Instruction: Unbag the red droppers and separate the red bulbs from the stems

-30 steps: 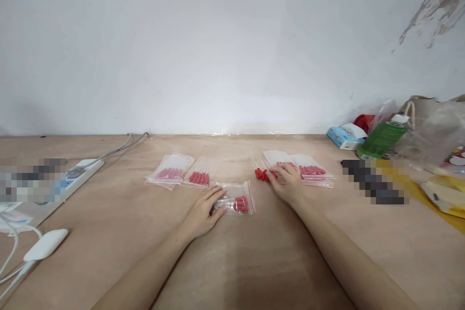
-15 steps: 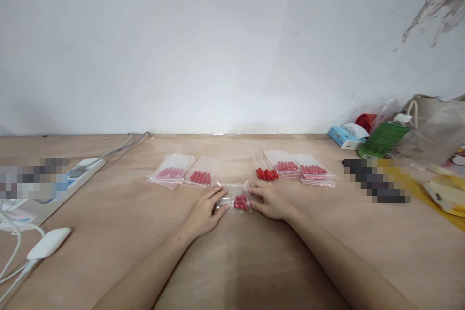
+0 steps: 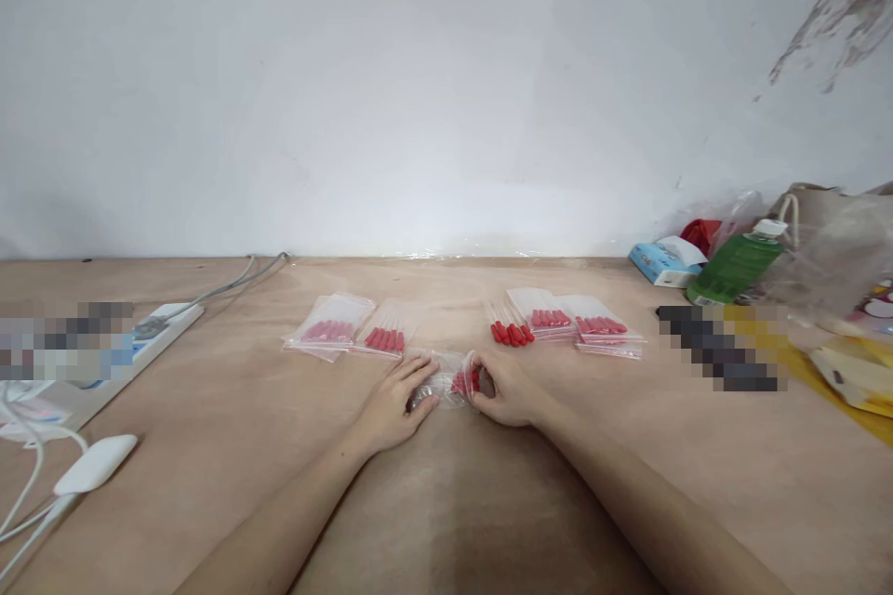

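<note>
A clear zip bag (image 3: 448, 379) with several red-ended pieces (image 3: 464, 381) inside lies between my hands on the table. My left hand (image 3: 396, 400) holds the bag's left end between thumb and fingers. At the other end, beside the red pieces, my right hand (image 3: 513, 388) has its thumb and fingers closed on the bag's edge. Just past my right hand lie loose thin sticks with red ends (image 3: 513, 334). Beyond my left hand is a filled clear bag (image 3: 384, 338) of similar red-ended pieces.
More filled bags lie at the back left (image 3: 330, 329) and back right (image 3: 601, 325). On the right stand a tissue pack (image 3: 662, 262) and a green bottle (image 3: 738, 266). A power strip (image 3: 150, 346) and a white adapter (image 3: 96, 464) with cables are at left.
My right hand has moved slightly left, its fingers curling in on the bag's right end. The bag now looks more bunched there. My left hand has stayed in place.
</note>
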Action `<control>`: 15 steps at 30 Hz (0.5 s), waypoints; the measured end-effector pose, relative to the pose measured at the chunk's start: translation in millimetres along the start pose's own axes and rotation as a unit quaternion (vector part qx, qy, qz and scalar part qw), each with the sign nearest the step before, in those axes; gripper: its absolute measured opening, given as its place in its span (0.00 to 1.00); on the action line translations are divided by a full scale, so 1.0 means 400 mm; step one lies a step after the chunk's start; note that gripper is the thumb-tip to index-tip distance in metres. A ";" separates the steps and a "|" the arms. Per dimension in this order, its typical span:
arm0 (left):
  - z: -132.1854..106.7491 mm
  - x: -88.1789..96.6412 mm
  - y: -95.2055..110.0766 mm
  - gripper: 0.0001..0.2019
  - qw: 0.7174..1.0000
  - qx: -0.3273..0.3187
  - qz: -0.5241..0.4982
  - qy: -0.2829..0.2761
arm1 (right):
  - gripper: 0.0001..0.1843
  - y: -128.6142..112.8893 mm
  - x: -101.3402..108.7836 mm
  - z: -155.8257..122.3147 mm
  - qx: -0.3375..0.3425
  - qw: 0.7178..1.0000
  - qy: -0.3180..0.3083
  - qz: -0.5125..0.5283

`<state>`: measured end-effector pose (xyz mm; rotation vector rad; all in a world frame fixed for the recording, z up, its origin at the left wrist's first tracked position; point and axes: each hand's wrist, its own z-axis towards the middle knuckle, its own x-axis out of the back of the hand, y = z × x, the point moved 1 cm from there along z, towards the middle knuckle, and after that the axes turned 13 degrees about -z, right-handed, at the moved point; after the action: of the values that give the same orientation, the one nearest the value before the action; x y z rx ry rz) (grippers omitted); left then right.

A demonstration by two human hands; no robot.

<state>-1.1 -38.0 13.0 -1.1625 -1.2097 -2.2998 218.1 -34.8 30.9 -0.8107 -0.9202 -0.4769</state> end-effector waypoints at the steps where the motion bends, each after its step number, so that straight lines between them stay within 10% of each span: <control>1: 0.000 0.000 0.000 0.22 1.000 0.000 0.001 -0.002 | 0.08 -0.001 0.002 -0.001 0.001 1.000 -0.005 0.004; 15: -0.001 0.001 0.009 0.22 1.000 0.009 0.017 -0.022 | 0.07 -0.008 0.047 0.001 -0.029 0.997 -0.059 0.029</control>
<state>0.4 -40.4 15.1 -1.2233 -1.2146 -2.2443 225.6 -36.9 48.1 -0.9238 -0.9926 -0.4094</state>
